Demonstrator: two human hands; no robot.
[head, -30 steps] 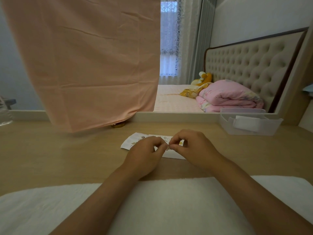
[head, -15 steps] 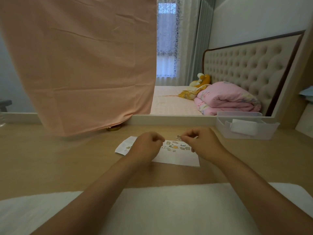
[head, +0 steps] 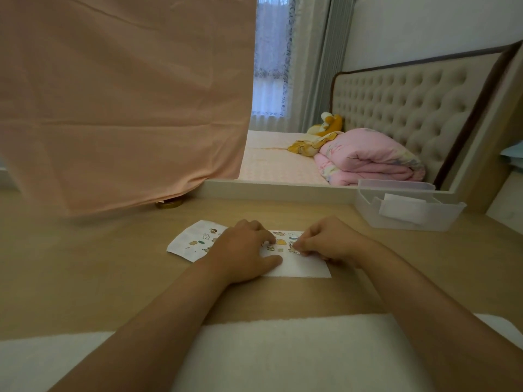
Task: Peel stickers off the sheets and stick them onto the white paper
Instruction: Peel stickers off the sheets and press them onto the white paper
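**Sticker at the paper: risks and blind spots**

The right hand (head: 329,241) has its grip closed tight, thumb and fingertips (head: 301,248) pinching a small sticker (head: 294,250) low against the white paper (head: 302,268). The paper lies flat on the desk (head: 99,264). The left hand (head: 243,250) grips nothing; it rests on the paper's left part with the thumb laid flat, seemingly pinning it.

Likely trouble: the sticker may cling to the fingertips rather than the paper when the pinch lets go, or it may fold on itself and crease. It sits close to several placed stickers (head: 280,241), so it could overlap 1 of them. If the left hand lifts early, the light paper could rise with the sticker.

Whether the sticker already touches the paper cannot be told; the fingers cover most of it. The left hand hides where the paper meets the sticker sheet (head: 188,243), so which lies on top is unclear. The sheet's printed designs are too small to read, and its right end is covered.
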